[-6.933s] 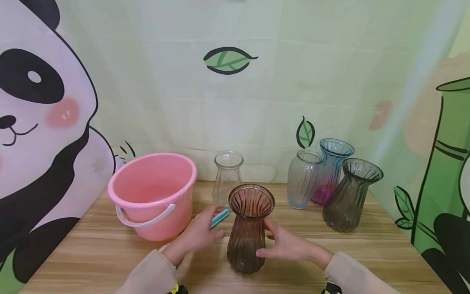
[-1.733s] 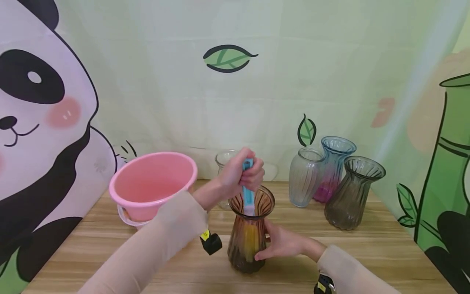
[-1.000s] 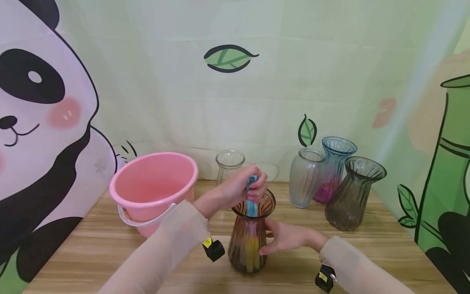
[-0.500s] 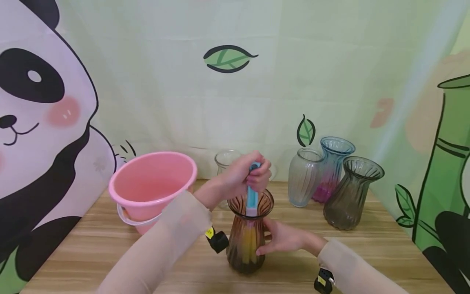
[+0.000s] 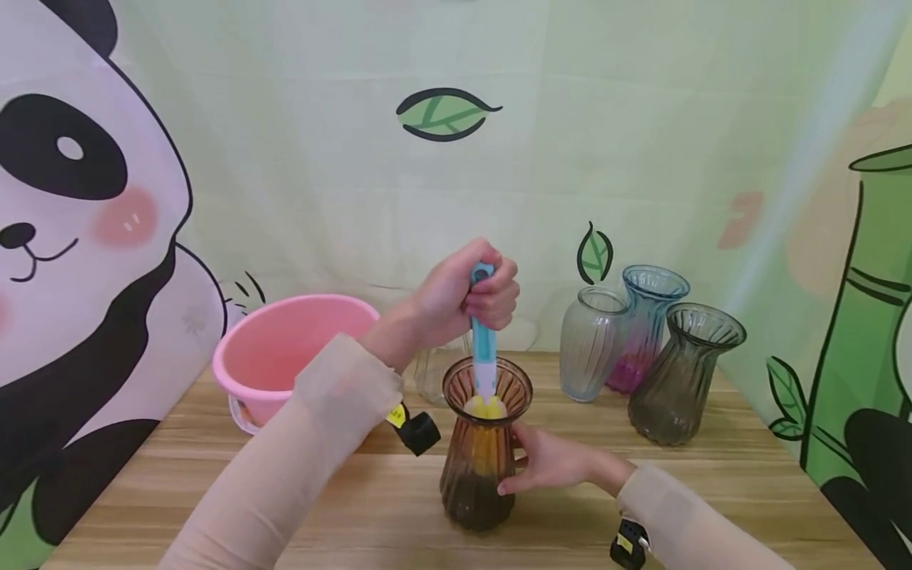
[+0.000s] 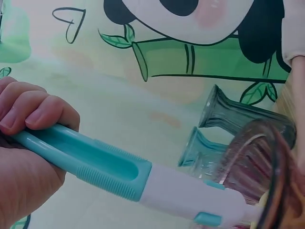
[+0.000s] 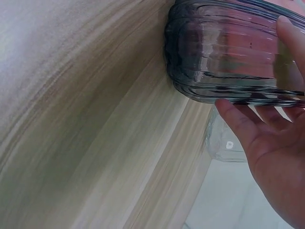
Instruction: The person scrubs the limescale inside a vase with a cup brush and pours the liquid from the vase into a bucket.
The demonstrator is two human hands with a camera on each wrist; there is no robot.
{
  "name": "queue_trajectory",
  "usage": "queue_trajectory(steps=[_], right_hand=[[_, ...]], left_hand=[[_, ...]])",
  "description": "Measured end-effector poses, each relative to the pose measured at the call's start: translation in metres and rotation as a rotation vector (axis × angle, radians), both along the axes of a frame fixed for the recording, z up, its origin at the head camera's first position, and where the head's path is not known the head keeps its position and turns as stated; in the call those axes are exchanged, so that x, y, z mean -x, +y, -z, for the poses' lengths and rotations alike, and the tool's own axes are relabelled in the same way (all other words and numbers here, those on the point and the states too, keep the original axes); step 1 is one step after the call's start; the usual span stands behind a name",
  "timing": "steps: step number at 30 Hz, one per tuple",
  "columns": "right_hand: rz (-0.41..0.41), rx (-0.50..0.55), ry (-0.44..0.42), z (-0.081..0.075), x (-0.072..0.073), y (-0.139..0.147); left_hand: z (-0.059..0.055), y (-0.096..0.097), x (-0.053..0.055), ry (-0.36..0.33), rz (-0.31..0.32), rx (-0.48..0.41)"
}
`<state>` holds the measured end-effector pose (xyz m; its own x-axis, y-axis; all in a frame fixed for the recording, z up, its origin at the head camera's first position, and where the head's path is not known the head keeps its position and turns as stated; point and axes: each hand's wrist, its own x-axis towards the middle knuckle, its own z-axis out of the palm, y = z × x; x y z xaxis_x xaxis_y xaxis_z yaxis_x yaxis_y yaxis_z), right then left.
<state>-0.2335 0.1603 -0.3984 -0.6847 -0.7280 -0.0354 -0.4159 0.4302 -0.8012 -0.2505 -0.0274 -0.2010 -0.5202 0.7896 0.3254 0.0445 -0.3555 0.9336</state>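
Observation:
A ribbed reddish-brown glass vase [image 5: 476, 499] stands upright on the wooden table, mid-front. My right hand [image 5: 556, 461] grips its lower right side, thumb in front; the right wrist view shows the fingers [image 7: 236, 121] along the glass near its base. Above the mouth, my left hand [image 5: 466, 293] is wrapped round the turquoise handle of a bottle brush [image 5: 484, 336], held upright. The brush's white neck [image 6: 190, 193] points down into the vase in the left wrist view. Its yellow sponge head [image 5: 488, 408] is inside, the top at rim height and the rest visible through the glass.
A pink bucket [image 5: 226, 372] stands at the left, partly behind the left sleeve. Behind the left arm is a clear vase [image 5: 433, 376]. To the right stand a clear ribbed vase [image 5: 586, 348], a blue-and-pink vase [image 5: 651, 305] and a grey vase [image 5: 666, 408]. A printed cloth [image 5: 321, 198] hangs behind.
Early on, the left hand held the brush low beside the vase. Since then it has worked the brush up and down inside; now hand and sponge are higher. The right hand keeps its hold.

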Motion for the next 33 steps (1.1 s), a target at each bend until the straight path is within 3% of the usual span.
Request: queue_trajectory(steps=[4,9,15,26,33], right_hand=[[0.0,-0.023,0.038,0.0,0.0,0.0],[0.022,-0.002,-0.005,0.001,0.0,0.001],[0.015,0.044,-0.027,0.003,0.0,0.001],[0.052,0.062,-0.032,0.002,-0.002,-0.002],[0.046,0.09,-0.039,0.004,-0.004,-0.004]], left_hand=[[0.018,0.003,0.001,-0.034,0.003,0.013],[0.047,0.003,0.003,-0.078,-0.017,0.014],[0.072,0.006,0.004,-0.031,-0.009,0.112],[0.074,0.006,0.004,-0.013,-0.028,0.125],[0.064,0.009,-0.001,-0.024,-0.026,0.098]])
